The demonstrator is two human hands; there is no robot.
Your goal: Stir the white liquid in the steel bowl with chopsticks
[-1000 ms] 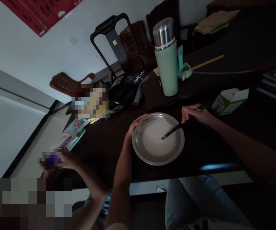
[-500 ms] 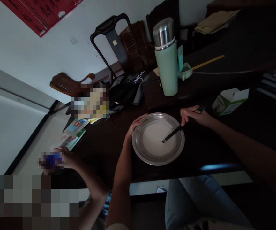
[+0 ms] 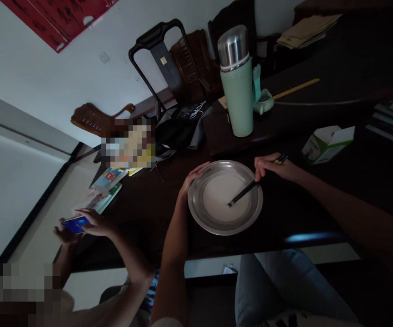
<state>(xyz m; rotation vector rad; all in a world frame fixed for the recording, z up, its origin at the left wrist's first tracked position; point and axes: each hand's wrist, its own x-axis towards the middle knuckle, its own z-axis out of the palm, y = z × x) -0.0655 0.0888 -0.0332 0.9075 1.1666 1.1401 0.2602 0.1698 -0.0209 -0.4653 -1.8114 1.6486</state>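
A shallow metal bowl (image 3: 225,230) stands on the dark table, holding a smooth whitish liquid (image 3: 218,193). My left hand (image 3: 190,180) grips the bowl at its far left rim, and part of its fingers is hidden behind the edge. Dark chopsticks (image 3: 243,192) are pinched in my right hand (image 3: 271,167), just beyond the bowl's right rim. They slant down to the left, and their tips touch the liquid near the middle.
A green thermos (image 3: 237,97) rises behind the bowl, beside a small green pitcher (image 3: 264,103). An opened small carton (image 3: 325,144) stands to the right. At left, another person's hands hold a phone (image 3: 76,224) near some booklets (image 3: 96,195).
My right hand has shifted slightly left and down, and the chopstick tips have moved a little left through the liquid. My left hand and the bowl stay put.
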